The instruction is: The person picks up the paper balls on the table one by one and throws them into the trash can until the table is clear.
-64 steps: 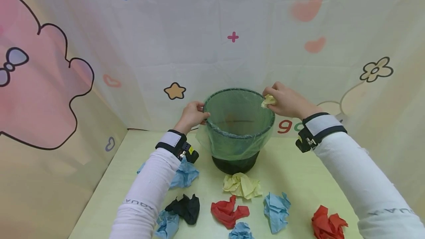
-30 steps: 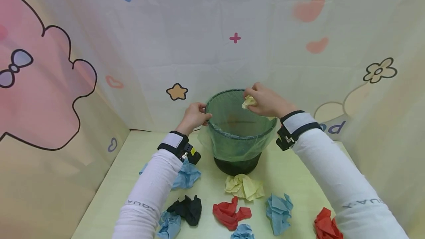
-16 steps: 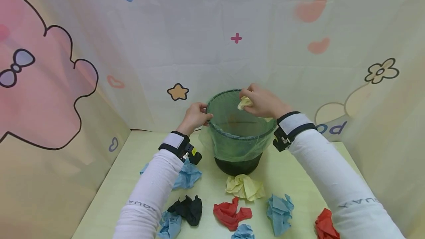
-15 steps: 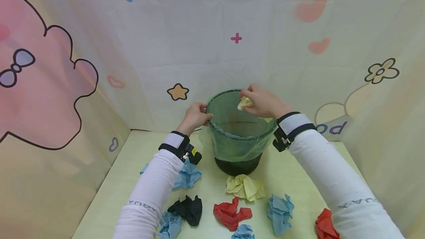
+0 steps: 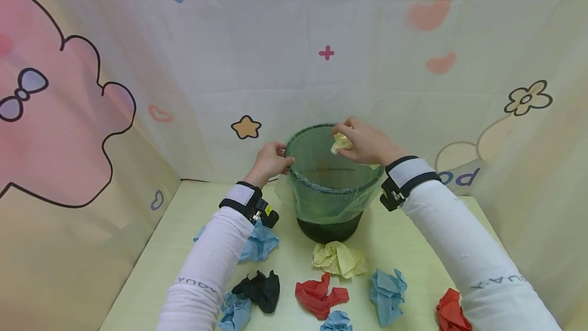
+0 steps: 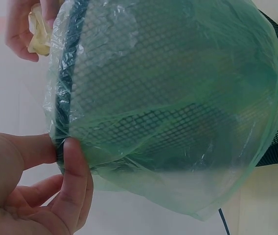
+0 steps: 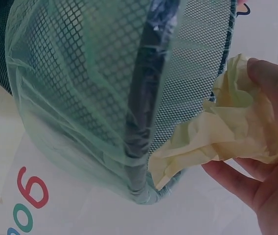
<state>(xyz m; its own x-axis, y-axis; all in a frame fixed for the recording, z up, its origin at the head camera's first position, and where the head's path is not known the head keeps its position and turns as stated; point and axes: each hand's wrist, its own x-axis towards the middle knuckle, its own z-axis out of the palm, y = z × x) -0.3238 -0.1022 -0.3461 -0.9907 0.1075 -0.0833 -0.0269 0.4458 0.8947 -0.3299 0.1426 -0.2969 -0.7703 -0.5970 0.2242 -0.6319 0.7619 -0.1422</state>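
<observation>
A black mesh wastebasket [image 5: 327, 231], lined with a translucent green plastic bag [image 5: 328, 206], stands upright near the back of the table. On its left side, my left hand [image 5: 267, 162] pinches the bag-covered rim between thumb and fingers; the left wrist view shows this close up. Over the right part of the opening, my right hand [image 5: 369, 142] holds a crumpled yellow paper [image 7: 227, 122] between thumb and fingers. In the right wrist view, that paper overlaps the rim and the mesh inside.
In front of the basket lie another yellow crumpled paper [image 5: 339, 259], a red one [image 5: 320, 296], a black one [image 5: 261, 290] and several blue ones [image 5: 387, 295]. Another red paper [image 5: 451, 310] lies at right, partly behind the sleeve. A printed curtain [image 5: 294, 40] hangs behind.
My right hand has moved left from the basket's right rim to over the opening, carrying the yellow paper, then shifted very slightly back right. My left hand keeps its hold on the rim.
</observation>
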